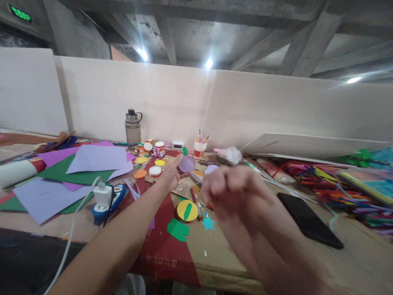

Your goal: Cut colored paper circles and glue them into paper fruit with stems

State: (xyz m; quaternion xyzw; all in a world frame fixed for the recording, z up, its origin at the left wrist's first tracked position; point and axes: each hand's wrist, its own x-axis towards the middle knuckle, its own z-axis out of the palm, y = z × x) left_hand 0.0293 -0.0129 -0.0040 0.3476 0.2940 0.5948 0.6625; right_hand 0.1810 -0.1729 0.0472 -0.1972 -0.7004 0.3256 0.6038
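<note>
My left hand point(172, 175) reaches out over the table, closed on a round purple disc point(187, 164) with a darker rim. A green paper strip point(184, 151) sticks up at the disc's top edge. Close to the camera, my right hand point(236, 192) is raised and blurred, its fingers curled in; whatever they may hold is hidden. Below and between the hands lie a yellow disc point(187, 210) with a green strip across it, a green paper scrap point(178, 230) and a blue star-shaped cutout point(208, 223). A red marker point(195, 200) lies beside the yellow disc.
Paper sheets point(96, 159), a power strip point(115, 200) and a water bottle point(133, 130) stand or lie left. A paper cup with pencils point(200, 148) is at the back. A black phone point(310, 220) and colourful pipe cleaners point(319, 180) lie right. A white panel point(172, 98) rises behind.
</note>
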